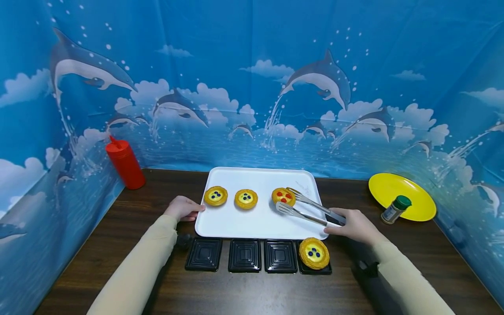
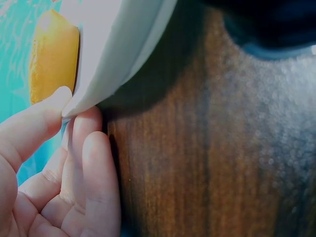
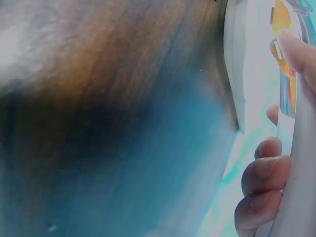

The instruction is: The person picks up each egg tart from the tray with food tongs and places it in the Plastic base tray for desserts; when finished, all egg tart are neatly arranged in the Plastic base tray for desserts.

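Note:
My left hand (image 1: pixel 183 208) pinches the left edge of a white tray (image 1: pixel 232 225), thumb on top and fingers beneath, as the left wrist view shows. Metal tongs (image 1: pixel 309 217) are in my right hand (image 1: pixel 357 225), fingers curled round their arms over the tray's right side. Spread tong tips lie on either side of an egg tart with red pieces (image 1: pixel 283 197); whether they touch it I cannot tell. Two tarts with blue dots, one at the left (image 1: pixel 215 196) and one near the middle (image 1: pixel 246 199), sit on the same tray.
Several square black small trays line up before the white tray, the leftmost bare (image 1: pixel 203 254); the rightmost holds a blue-dotted tart (image 1: pixel 314 253). A red squeeze bottle (image 1: pixel 126 164) stands back left. At right, a green-capped shaker (image 1: pixel 395 210) leans by a yellow plate (image 1: pixel 401 192).

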The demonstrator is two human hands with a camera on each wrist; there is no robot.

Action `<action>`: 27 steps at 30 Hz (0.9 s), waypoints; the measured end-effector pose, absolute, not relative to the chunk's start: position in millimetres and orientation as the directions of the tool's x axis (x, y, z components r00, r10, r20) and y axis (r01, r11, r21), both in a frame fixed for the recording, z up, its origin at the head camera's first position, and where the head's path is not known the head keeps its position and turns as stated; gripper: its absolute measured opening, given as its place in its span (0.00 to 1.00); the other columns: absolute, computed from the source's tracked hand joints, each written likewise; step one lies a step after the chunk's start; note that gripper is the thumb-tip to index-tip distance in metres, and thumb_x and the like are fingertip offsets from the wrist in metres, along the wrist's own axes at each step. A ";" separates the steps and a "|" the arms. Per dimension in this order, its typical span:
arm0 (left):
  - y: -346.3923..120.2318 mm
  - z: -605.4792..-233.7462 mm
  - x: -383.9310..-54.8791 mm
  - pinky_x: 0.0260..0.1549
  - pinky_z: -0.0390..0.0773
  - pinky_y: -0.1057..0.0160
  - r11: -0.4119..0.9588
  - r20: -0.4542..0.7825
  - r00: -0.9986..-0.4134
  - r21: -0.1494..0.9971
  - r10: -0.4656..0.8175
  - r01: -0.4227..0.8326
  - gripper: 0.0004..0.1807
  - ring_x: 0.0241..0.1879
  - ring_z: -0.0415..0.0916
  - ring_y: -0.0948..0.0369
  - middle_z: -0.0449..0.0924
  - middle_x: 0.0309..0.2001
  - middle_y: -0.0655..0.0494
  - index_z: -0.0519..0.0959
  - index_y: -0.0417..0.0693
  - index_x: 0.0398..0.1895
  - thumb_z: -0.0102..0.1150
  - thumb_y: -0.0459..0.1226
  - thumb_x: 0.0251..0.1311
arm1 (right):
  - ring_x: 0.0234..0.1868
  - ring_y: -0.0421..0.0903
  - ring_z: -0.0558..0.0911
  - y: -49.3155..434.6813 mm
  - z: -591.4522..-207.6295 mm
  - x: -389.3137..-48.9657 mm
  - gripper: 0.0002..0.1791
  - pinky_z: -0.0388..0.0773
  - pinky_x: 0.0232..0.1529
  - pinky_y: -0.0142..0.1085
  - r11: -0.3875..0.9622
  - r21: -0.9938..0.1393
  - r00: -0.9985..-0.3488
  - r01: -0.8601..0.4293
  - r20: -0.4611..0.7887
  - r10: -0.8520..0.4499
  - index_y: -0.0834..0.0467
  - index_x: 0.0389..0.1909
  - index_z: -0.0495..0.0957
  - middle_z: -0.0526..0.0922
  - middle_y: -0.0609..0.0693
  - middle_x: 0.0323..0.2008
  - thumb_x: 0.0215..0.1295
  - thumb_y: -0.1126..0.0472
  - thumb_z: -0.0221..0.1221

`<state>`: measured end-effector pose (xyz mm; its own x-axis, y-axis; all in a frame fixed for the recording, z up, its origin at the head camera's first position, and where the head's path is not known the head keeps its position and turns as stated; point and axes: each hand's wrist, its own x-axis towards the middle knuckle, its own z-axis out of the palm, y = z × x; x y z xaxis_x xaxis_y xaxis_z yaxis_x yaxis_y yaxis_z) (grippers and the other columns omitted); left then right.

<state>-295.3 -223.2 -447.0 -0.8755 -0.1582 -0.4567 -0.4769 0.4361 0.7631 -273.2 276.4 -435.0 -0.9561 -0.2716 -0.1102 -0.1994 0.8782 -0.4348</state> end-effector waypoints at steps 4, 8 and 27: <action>-222.9 -446.2 -294.9 0.27 0.80 0.70 0.434 -0.458 -0.875 0.764 -0.158 -0.478 0.20 0.21 0.77 0.65 0.79 0.25 0.52 0.79 0.32 0.45 0.64 0.41 0.58 | 0.41 0.48 0.76 279.7 -433.1 -266.4 0.44 0.78 0.45 0.47 0.880 -0.424 -0.955 -0.215 -0.098 -0.280 0.61 0.60 0.73 0.80 0.58 0.52 0.48 0.35 0.66; -222.3 -445.1 -293.8 0.27 0.80 0.70 0.436 -0.457 -0.876 0.764 -0.154 -0.476 0.20 0.20 0.77 0.65 0.79 0.25 0.52 0.79 0.32 0.46 0.64 0.41 0.59 | 0.37 0.46 0.74 282.1 -431.3 -258.2 0.44 0.77 0.38 0.40 0.879 -0.426 -0.954 -0.216 -0.099 -0.282 0.61 0.60 0.73 0.81 0.56 0.49 0.48 0.36 0.67; -222.8 -448.4 -295.7 0.26 0.80 0.71 0.446 -0.451 -0.877 0.759 -0.164 -0.474 0.21 0.20 0.76 0.65 0.78 0.24 0.52 0.79 0.31 0.45 0.65 0.42 0.58 | 0.32 0.43 0.74 289.2 -414.8 -213.5 0.41 0.76 0.30 0.32 0.862 -0.461 -0.950 -0.210 -0.113 -0.291 0.59 0.58 0.75 0.83 0.50 0.42 0.46 0.39 0.70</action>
